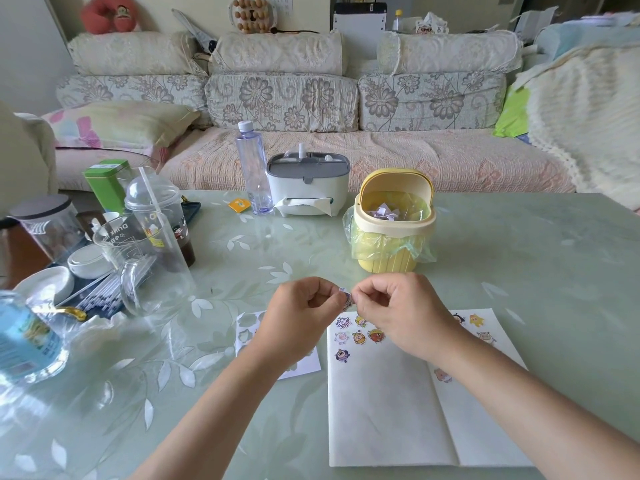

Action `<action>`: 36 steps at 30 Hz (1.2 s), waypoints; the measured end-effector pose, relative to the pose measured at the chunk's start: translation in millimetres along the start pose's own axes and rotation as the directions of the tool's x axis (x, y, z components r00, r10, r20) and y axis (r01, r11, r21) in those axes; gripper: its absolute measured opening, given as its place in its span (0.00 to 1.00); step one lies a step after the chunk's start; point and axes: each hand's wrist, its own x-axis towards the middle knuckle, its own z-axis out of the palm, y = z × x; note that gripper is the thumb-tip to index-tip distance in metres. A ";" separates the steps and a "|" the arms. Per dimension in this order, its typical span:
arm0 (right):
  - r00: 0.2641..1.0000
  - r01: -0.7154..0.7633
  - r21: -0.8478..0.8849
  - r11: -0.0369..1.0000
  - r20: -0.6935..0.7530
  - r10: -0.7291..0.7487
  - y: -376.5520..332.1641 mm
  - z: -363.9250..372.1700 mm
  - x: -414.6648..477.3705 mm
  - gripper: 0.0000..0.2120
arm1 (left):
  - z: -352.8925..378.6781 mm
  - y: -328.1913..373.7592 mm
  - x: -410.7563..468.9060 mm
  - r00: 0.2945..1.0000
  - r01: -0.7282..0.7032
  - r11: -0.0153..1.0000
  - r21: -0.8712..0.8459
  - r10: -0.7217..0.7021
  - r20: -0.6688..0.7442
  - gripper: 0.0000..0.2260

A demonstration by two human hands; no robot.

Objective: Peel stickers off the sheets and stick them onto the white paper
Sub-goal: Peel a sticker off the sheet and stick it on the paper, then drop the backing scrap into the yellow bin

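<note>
A folded white paper (pixel 384 407) lies on the table at the lower right, with several cartoon stickers (pixel 360 336) stuck along its top edge. My left hand (pixel 301 317) and my right hand (pixel 401 310) meet above that edge, and both pinch a small sticker piece (pixel 346 295) between their fingertips. Under my left wrist lies a sticker sheet (pixel 247 329) showing mostly empty cut-out shapes; my arm hides much of it.
A yellow mini bin (pixel 391 223) lined with a bag stands just beyond my hands. A white tissue box (pixel 306 188) and a clear bottle (pixel 254 168) stand farther back. Cups, a glass pitcher (pixel 145 261) and dishes crowd the left side. A sofa runs behind the table.
</note>
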 end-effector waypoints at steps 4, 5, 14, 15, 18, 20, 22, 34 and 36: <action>0.992 -0.126 0.179 0.976 0.016 0.126 -5.8 -1.5 0.7 0.09 | -2.9 1.3 -0.3 1.000 -0.003 0.999 -0.040 0.004 0.010 0.09; 0.991 -0.137 0.199 0.970 0.024 0.135 -7.0 -1.4 0.9 0.09 | -3.1 1.9 -0.6 1.000 0.002 0.999 -0.046 -0.001 0.012 0.09; 0.991 -0.135 0.187 0.973 0.007 0.136 -13.1 -1.9 -1.1 0.09 | -4.9 4.2 -3.2 1.000 0.005 0.998 -0.060 -0.004 0.016 0.08; 0.992 -0.123 0.170 0.978 0.006 0.124 -12.6 -1.7 -1.6 0.10 | -4.6 4.4 -3.5 1.000 0.008 0.998 -0.060 -0.006 0.024 0.08; 0.994 -0.113 0.139 0.984 0.018 0.112 -12.0 -1.0 -2.4 0.12 | -4.2 4.8 -3.7 0.999 0.019 0.998 -0.058 -0.017 0.030 0.08; 0.992 -0.129 0.147 0.981 0.020 0.128 -12.2 -1.0 -2.0 0.12 | -3.5 4.9 -3.3 1.000 0.021 0.998 -0.061 -0.019 0.022 0.08; 0.990 -0.140 0.164 0.976 0.013 0.140 -13.0 -1.0 -1.7 0.12 | -1.4 4.2 -3.7 1.000 0.003 0.999 -0.052 -0.004 -0.020 0.06; 0.987 -0.037 -0.052 0.998 -0.157 0.029 -6.3 3.4 -4.5 0.09 | 15.0 1.5 -6.2 0.984 -0.038 0.995 0.097 0.054 -0.171 0.04; 0.985 0.011 -0.132 0.991 -0.171 -0.034 -6.0 4.1 -5.1 0.08 | 15.3 3.4 -6.6 0.989 0.023 1.000 -0.016 -0.025 -0.145 0.05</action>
